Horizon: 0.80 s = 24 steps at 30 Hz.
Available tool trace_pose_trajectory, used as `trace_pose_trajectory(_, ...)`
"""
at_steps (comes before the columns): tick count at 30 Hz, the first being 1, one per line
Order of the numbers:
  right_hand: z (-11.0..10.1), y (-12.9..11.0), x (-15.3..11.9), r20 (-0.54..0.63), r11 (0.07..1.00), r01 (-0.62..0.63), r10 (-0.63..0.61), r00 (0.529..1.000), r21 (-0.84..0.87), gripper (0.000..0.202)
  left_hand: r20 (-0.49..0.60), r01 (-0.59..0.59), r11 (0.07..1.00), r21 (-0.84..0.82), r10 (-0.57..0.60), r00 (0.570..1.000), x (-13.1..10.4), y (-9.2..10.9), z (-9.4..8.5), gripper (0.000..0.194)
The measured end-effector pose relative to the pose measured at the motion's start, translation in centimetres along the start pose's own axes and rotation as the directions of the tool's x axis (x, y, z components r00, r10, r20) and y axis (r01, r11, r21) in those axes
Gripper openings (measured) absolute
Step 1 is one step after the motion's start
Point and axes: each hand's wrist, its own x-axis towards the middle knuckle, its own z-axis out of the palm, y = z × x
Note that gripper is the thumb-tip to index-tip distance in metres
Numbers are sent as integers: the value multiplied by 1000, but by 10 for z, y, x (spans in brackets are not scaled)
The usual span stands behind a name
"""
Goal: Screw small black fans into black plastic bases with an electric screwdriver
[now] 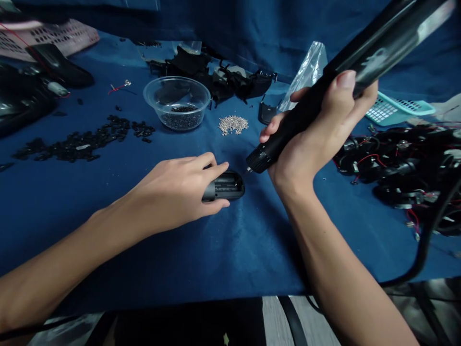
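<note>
Left hand [180,190] pins the small black housing [226,186] to the blue cloth [230,250]; right hand [317,129] grips the electric screwdriver [324,91], bit hovering at the housing's end, probably over a screw. Best to keep the tool square and press steadily.

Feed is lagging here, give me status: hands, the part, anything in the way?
Left hand grips black housing on blue cloth. Right hand holds electric screwdriver, tip beside housing's end. Screw pile and clear bowl lie behind, apart.
</note>
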Motion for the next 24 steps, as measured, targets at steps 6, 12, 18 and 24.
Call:
trace_pose_trajectory(6, 2, -7, -6, -7, 997, 53, -53, 999, -62, 17, 18, 26, 1000, -12, -25, 1000, 2, 1, -2, 61)
trace_pose_trajectory(12, 1, -7, -5, -6, 999, 31, -31, 1000, -28, 18, 21, 29, 999, -15, -28, 999, 3, 2, -1, 59)
trace_pose_trajectory(18, 1, -5, -3, -15, 998, 49, -50, 999, -36, 14, 17, 39, 998, -55, -38, 999, 3, 0, 1, 55)
trace_pose_trajectory(24, 1, -7, -5, -7, 999, 22, -22, 1000, -44, 13, 13, 50, 998, -36, -50, 999, 2, 1, 2, 57)
